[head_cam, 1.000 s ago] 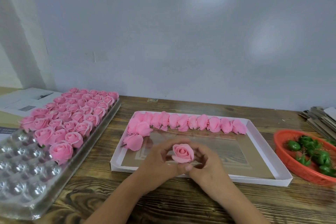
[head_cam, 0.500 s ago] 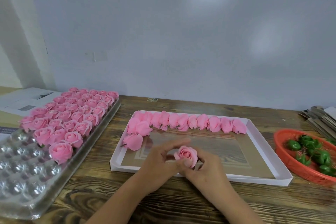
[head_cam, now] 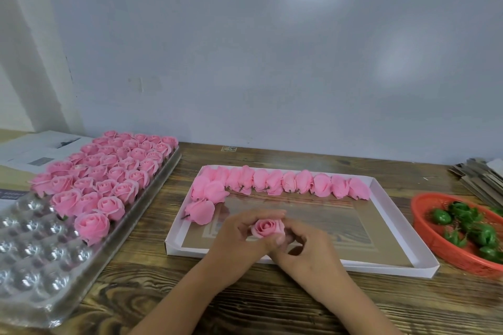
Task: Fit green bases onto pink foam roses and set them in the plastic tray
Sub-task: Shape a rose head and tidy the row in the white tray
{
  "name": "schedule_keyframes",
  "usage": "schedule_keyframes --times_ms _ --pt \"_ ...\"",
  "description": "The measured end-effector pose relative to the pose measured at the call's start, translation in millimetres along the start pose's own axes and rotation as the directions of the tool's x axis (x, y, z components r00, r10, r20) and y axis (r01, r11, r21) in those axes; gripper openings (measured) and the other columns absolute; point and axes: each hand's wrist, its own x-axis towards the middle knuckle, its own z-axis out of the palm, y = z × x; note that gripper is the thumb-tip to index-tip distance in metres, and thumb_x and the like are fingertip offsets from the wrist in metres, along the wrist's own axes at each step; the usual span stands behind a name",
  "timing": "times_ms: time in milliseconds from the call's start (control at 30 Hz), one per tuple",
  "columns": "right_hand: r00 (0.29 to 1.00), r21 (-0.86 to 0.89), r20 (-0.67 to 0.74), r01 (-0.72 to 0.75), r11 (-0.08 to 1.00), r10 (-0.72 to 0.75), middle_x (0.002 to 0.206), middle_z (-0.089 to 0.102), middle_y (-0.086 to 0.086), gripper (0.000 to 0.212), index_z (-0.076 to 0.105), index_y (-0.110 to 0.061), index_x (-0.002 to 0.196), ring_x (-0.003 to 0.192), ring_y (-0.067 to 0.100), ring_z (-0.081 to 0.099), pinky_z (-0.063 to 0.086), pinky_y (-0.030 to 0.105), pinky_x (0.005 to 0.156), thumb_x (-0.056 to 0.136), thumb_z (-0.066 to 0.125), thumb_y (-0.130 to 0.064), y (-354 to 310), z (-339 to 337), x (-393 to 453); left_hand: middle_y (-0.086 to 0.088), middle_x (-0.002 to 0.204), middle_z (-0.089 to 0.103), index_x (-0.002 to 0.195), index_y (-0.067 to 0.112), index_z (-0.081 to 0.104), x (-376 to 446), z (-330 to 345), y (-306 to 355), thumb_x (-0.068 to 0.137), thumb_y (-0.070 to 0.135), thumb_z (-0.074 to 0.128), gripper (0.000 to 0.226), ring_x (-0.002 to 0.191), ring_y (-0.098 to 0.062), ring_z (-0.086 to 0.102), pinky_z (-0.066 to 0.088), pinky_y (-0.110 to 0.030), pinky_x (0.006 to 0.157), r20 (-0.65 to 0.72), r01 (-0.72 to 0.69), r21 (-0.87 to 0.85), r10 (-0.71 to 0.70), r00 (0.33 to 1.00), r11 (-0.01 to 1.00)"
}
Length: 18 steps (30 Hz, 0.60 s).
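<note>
Gripping one pink rose (head_cam: 268, 228) between them, both hands meet over the near edge of the white box (head_cam: 402, 231). The left hand (head_cam: 239, 239) comes in from the lower left, its fingers curled round the rose's left side and one finger stretched over the top. The right hand (head_cam: 304, 249) comes in from the lower right, its thumb pressed against the bloom's lower front and its other fingers bent beneath. The rose faces up; whether a green base sits under it cannot be told.

Beyond the hands, loose roses (head_cam: 283, 182) lie on their sides in the box: a row of about ten along the far wall and three more bunched at its left end. Left of the hands, the clear plastic tray (head_cam: 32, 261) rests on the worktop (head_cam: 245, 304), its far part filled with upright roses (head_cam: 109, 171), roughly forty, while its near cups hold nothing. Right of the hands, a red basket (head_cam: 435, 239) holds green bases (head_cam: 484, 234), about eight in view. Papers (head_cam: 35, 149) lie beyond the tray, and a stack of flat card (head_cam: 479, 179) lies beyond the basket.
</note>
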Motion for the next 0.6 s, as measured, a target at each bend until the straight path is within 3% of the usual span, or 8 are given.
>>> schedule_keyframes --times_ms 100,233,300,433,600 --pt "1.000 0.010 0.005 -0.011 1.000 0.011 0.082 0.068 -0.018 0.029 0.066 -0.051 0.098 0.077 0.002 0.060 0.047 0.013 0.061 0.073 0.068 -0.038 2 -2 0 0.001 0.117 0.073 0.116 0.034 0.073 -1 1 2 0.077 0.035 0.086 0.041 0.112 -0.019 0.067 0.054 -0.027 0.092 0.018 0.007 -0.052 -0.006 1.000 0.999" --pt "1.000 -0.027 -0.013 0.027 0.999 -0.027 0.080 0.069 -0.018 0.024 0.068 -0.049 0.095 0.075 0.005 0.061 0.045 0.011 0.059 0.071 0.069 -0.053 2 -1 0 0.005 0.119 0.074 0.109 0.036 0.076 -2 2 11 0.086 0.055 0.070 0.031 0.112 -0.014 0.068 0.053 -0.023 0.092 0.021 0.017 -0.125 -0.015 1.000 0.992" --pt "0.999 -0.035 -0.022 0.034 0.999 -0.035 0.076 0.068 -0.014 0.025 0.068 -0.046 0.094 0.072 0.006 0.061 0.045 0.012 0.057 0.071 0.067 -0.056 3 0 0 0.009 0.121 0.073 0.104 0.041 0.077 -1 2 11 0.085 0.046 0.073 0.020 0.114 -0.012 0.067 0.053 -0.024 0.093 0.014 0.021 -0.087 -0.020 1.000 0.996" --pt "0.998 -0.015 -0.039 0.038 0.999 -0.038 0.078 0.068 -0.013 0.027 0.067 -0.047 0.096 0.072 0.003 0.060 0.045 0.013 0.056 0.070 0.063 -0.050 4 1 0 0.010 0.121 0.072 0.113 0.039 0.074 -1 1 5 0.081 0.033 0.080 0.032 0.115 -0.011 0.067 0.052 -0.020 0.093 0.039 0.008 -0.047 -0.006 0.999 0.999" --pt "0.996 -0.051 -0.047 0.075 0.996 -0.077 0.081 0.070 -0.013 0.021 0.068 -0.048 0.094 0.076 0.008 0.062 0.043 0.011 0.058 0.073 0.068 -0.052 3 0 0 0.012 0.124 0.071 0.109 0.041 0.076 -2 1 10 0.088 0.061 0.063 0.032 0.118 -0.011 0.064 0.050 -0.019 0.095 0.050 0.029 -0.103 -0.024 0.998 0.994"
